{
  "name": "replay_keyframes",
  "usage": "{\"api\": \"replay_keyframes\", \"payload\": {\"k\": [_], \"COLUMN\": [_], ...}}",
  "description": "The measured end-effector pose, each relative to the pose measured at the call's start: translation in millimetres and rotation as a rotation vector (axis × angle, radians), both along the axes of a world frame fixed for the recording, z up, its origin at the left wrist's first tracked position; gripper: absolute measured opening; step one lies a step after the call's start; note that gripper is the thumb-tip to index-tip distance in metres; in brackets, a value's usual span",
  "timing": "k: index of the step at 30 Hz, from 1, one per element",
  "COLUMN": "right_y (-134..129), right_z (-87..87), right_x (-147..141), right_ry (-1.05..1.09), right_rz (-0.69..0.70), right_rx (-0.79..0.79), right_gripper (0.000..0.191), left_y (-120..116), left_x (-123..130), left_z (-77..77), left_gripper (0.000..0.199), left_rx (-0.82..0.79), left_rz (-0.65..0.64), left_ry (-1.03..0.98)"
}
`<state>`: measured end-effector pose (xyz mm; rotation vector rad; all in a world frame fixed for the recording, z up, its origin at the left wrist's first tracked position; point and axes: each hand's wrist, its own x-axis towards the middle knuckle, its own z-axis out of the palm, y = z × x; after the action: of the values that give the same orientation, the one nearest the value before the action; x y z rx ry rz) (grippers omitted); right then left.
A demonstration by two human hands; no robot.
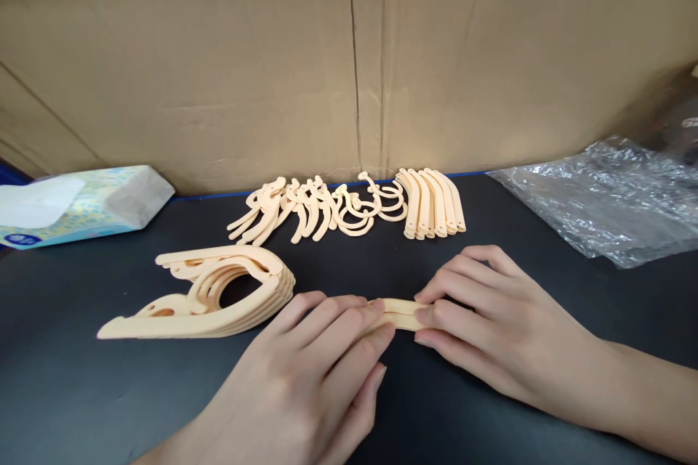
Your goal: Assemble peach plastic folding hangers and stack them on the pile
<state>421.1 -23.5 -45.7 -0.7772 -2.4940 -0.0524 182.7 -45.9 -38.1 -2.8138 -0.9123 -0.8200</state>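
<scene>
Between my two hands lies a cream plastic folding-hanger arm, showing two long edges side by side. My left hand is closed over its left end, fingertips pressed on it. At the other end, my right hand pinches it with thumb and fingers. Both ends are hidden under the fingers, so I cannot tell if it is one piece or two. Just left of my left hand sits a stack of folded cream hangers.
Along the back lie curved hanger pieces, loose hooks and a row of hanger arms. A tissue pack is at the left, crumpled clear plastic at the right. Cardboard stands behind the black table.
</scene>
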Motion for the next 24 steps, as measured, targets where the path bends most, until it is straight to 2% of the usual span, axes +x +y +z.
{"api": "replay_keyframes", "payload": {"k": [14, 17, 20, 24], "right_y": [-1.5, -0.6, 0.0, 0.1], "right_z": [1.8, 1.3, 0.9, 2.0], "right_x": [0.0, -0.2, -0.2, -0.4], "right_ry": [0.023, 0.032, 0.038, 0.037], "right_rz": [0.012, 0.009, 0.014, 0.017], "right_rx": [0.016, 0.02, 0.023, 0.035], "right_gripper": [0.024, 0.025, 0.025, 0.025], "left_y": [1.2, -1.5, -5.8, -5.6], "left_x": [-0.1, 0.7, 4.0, 8.1], "left_z": [-1.3, -0.3, 7.5, 30.5], "left_gripper": [0.028, 0.028, 0.028, 0.029], "left_rx": [0.005, 0.061, 0.111, 0.075], "left_rz": [-0.005, -0.001, 0.039, 0.055], "left_ry": [-0.002, 0.02, 0.133, 0.196]}}
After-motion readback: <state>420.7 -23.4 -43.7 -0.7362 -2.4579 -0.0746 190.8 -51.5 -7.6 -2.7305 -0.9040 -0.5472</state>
